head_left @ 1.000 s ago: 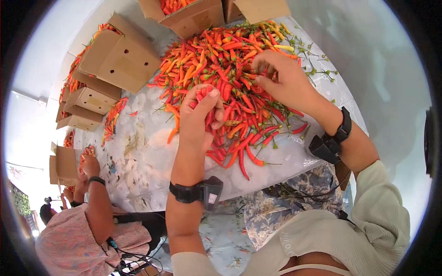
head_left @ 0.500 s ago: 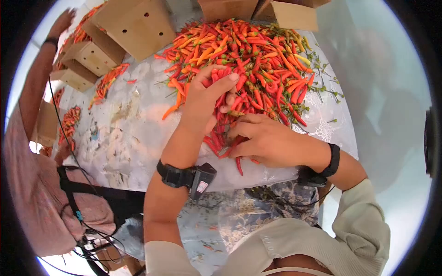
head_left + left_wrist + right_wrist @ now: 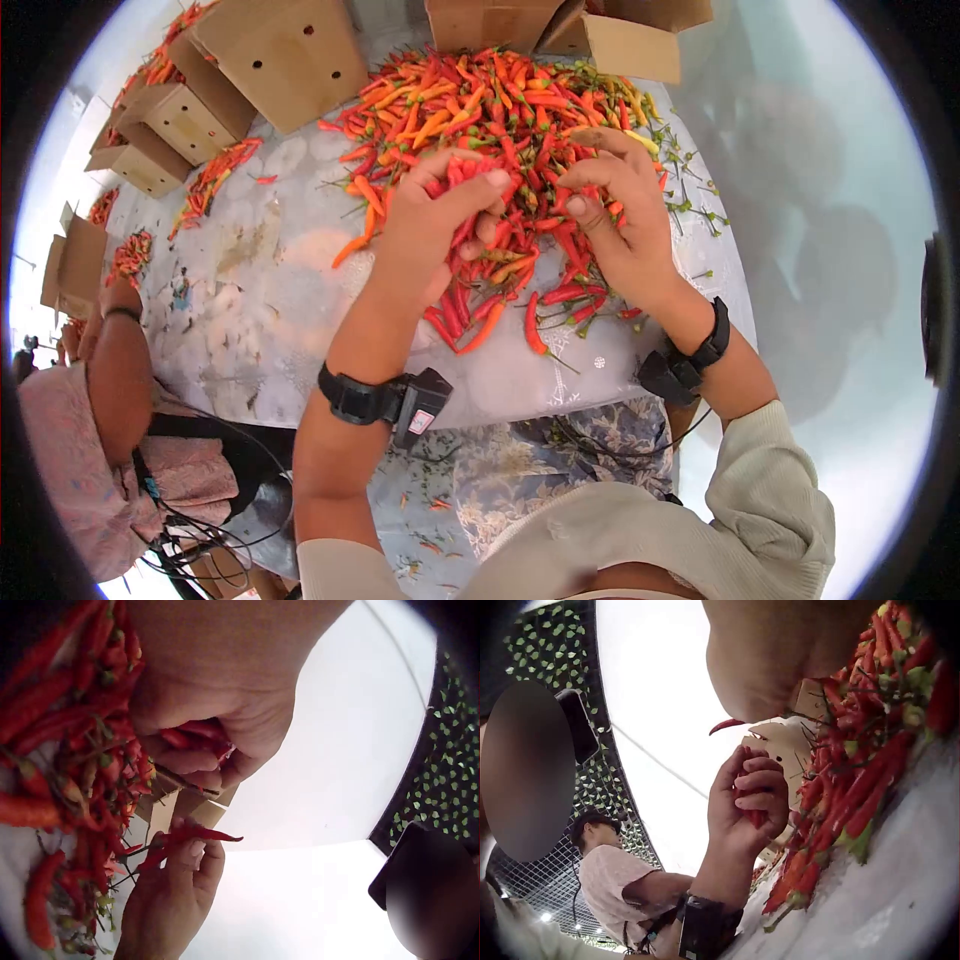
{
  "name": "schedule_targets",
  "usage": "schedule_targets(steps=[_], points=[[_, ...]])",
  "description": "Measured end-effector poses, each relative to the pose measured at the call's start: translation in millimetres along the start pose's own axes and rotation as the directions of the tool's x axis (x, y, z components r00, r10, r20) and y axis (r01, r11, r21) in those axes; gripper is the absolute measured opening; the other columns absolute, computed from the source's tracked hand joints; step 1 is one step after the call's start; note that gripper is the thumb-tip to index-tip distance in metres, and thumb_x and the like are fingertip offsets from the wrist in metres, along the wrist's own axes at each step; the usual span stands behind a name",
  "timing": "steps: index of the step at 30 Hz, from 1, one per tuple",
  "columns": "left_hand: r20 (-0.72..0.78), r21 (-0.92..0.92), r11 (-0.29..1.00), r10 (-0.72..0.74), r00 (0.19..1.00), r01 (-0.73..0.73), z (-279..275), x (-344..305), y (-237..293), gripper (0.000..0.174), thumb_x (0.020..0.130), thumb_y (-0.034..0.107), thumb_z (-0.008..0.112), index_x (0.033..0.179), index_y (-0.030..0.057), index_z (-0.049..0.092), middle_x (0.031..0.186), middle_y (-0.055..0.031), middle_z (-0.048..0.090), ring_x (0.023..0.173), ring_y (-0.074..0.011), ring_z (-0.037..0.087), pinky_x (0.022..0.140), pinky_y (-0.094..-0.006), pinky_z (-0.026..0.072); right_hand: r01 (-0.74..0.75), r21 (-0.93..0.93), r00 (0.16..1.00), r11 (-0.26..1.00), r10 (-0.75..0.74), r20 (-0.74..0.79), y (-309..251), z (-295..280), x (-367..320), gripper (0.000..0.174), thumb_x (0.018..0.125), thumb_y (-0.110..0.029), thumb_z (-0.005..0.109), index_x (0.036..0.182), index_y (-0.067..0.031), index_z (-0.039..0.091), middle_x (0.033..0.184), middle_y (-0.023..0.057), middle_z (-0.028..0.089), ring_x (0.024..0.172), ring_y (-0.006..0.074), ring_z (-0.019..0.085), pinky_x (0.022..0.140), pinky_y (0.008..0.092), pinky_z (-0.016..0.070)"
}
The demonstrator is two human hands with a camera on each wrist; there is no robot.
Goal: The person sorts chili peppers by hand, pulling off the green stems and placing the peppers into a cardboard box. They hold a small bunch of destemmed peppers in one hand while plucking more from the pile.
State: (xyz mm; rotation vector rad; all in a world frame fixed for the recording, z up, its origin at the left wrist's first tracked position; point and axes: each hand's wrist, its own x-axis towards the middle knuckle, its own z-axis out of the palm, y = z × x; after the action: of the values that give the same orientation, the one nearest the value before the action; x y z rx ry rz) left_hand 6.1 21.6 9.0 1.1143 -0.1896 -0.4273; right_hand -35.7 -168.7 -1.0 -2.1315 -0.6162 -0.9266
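Note:
A large heap of red and orange chillies [image 3: 440, 105] covers the table. Above its near left part, my left hand [image 3: 430, 215] is curled round several red chillies [image 3: 754, 816]. To its right, my right hand [image 3: 625, 220] is raised over the heap; in the left wrist view that hand [image 3: 176, 892] pinches a red chilli [image 3: 195, 835] between thumb and fingers, its tip pointing away. The right wrist view shows a chilli tip [image 3: 724, 726] jutting out beyond my right hand [image 3: 765, 660], whose fingertips are hidden there.
Cardboard boxes [image 3: 285, 60] stand along the table's far side, some holding chillies. Smaller chilli piles [image 3: 212, 185] lie at the left. Green stems [image 3: 690, 205] are scattered at the right edge. Another person [image 3: 110, 400] works at the left. A cable [image 3: 640, 450] hangs below my right wrist.
My right hand has risen from the near edge of the heap beside my left hand and moved right and farther over it. My left hand keeps its grip. The other person's raised arm has come down.

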Motion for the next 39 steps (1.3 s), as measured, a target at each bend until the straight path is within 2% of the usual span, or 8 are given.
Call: schedule_targets(steps=[5, 14, 15, 19, 25, 28, 37, 39], points=[[0.156, 0.031, 0.984, -0.175, 0.972, 0.173, 1, -2, -2, 0.017, 0.083, 0.016, 0.065, 0.092, 0.0037, 0.057, 0.065, -0.0027, 0.057, 0.046, -0.0069, 0.050, 0.035, -0.0179, 0.0301, 0.162, 0.056, 0.980, 0.985, -0.167, 0.108, -3, 3, -1, 0.017, 0.074, -0.005, 0.066, 0.090, -0.0086, 0.062, 0.097, 0.0095, 0.058, 0.094, 0.0256, 0.055, 0.082, 0.0381, 0.0427], [0.213, 0.058, 0.988, -0.151, 0.965, 0.142, -1, -4, 0, 0.025, 0.078, 0.007, 0.067, 0.099, 0.0025, 0.056, 0.071, -0.0059, 0.060, 0.044, -0.0054, 0.046, 0.035, -0.0171, 0.0272, -0.209, 0.350, 0.976, 0.913, 0.216, 0.020, 2, 1, -8, 0.027, 0.077, -0.015, 0.070, 0.097, -0.0026, 0.057, 0.090, 0.0084, 0.058, 0.083, 0.0191, 0.058, 0.073, 0.0301, 0.0464], [0.160, 0.070, 0.986, -0.159, 0.974, 0.150, 3, -7, 3, 0.025, 0.077, 0.004, 0.065, 0.100, 0.0026, 0.056, 0.073, -0.0087, 0.062, 0.043, -0.0057, 0.046, 0.035, -0.0170, 0.0270, -0.360, 0.463, 0.931, 0.810, 0.342, 0.126, 3, -2, -7, 0.022, 0.081, -0.015, 0.067, 0.097, -0.0028, 0.059, 0.090, 0.0032, 0.058, 0.085, 0.0118, 0.056, 0.075, 0.0257, 0.0456], [0.189, 0.070, 0.986, -0.163, 0.968, 0.153, -4, -2, -4, 0.027, 0.077, 0.005, 0.067, 0.101, 0.0027, 0.055, 0.076, -0.0110, 0.064, 0.043, -0.0060, 0.046, 0.035, -0.0171, 0.0275, -0.497, 0.687, 0.860, 0.530, 0.408, 0.308, 10, -2, -9, 0.015, 0.083, -0.014, 0.066, 0.092, -0.0031, 0.061, 0.087, 0.0013, 0.057, 0.080, 0.0081, 0.053, 0.071, 0.0238, 0.0438], [0.135, 0.099, 0.993, -0.078, 0.988, 0.065, 0, 0, -14, 0.028, 0.075, 0.006, 0.070, 0.099, 0.0027, 0.056, 0.074, -0.0100, 0.063, 0.043, -0.0058, 0.046, 0.037, -0.0171, 0.0296, -0.206, 0.379, 0.978, 0.902, 0.197, 0.063, 9, -2, -11, 0.013, 0.081, -0.015, 0.067, 0.078, -0.0034, 0.062, 0.077, 0.0028, 0.058, 0.073, 0.0116, 0.053, 0.065, 0.0277, 0.0420], [0.206, 0.113, 0.990, -0.109, 0.972, 0.088, 0, -2, -11, 0.026, 0.075, 0.005, 0.069, 0.098, 0.0024, 0.056, 0.073, -0.0088, 0.062, 0.044, -0.0055, 0.046, 0.038, -0.0172, 0.0304, -0.231, 0.460, 0.973, 0.857, 0.215, 0.089, 9, 2, -12, 0.013, 0.080, -0.015, 0.067, 0.077, -0.0032, 0.061, 0.075, 0.0036, 0.058, 0.071, 0.0135, 0.053, 0.065, 0.0288, 0.0412], [0.224, 0.130, 0.986, -0.135, 0.965, 0.108, 3, -4, -8, 0.026, 0.074, 0.005, 0.069, 0.097, 0.0015, 0.057, 0.071, -0.0078, 0.061, 0.044, -0.0060, 0.045, 0.037, -0.0183, 0.0305, -0.565, 0.737, 0.819, 0.371, 0.362, 0.445, 16, 5, -13, 0.021, 0.088, -0.020, 0.060, 0.079, -0.0013, 0.060, 0.066, -0.0040, 0.051, 0.066, 0.0061, 0.048, 0.061, 0.0249, 0.0405], [0.220, 0.121, 0.987, -0.132, 0.966, 0.107, 4, -4, -8, 0.025, 0.075, 0.005, 0.068, 0.096, 0.0016, 0.057, 0.070, -0.0082, 0.061, 0.043, -0.0063, 0.045, 0.037, -0.0184, 0.0300, -0.566, 0.737, 0.819, 0.369, 0.356, 0.450, 16, 3, -13, 0.022, 0.089, -0.021, 0.059, 0.080, -0.0021, 0.060, 0.068, -0.0040, 0.052, 0.068, 0.0052, 0.048, 0.061, 0.0238, 0.0398]])
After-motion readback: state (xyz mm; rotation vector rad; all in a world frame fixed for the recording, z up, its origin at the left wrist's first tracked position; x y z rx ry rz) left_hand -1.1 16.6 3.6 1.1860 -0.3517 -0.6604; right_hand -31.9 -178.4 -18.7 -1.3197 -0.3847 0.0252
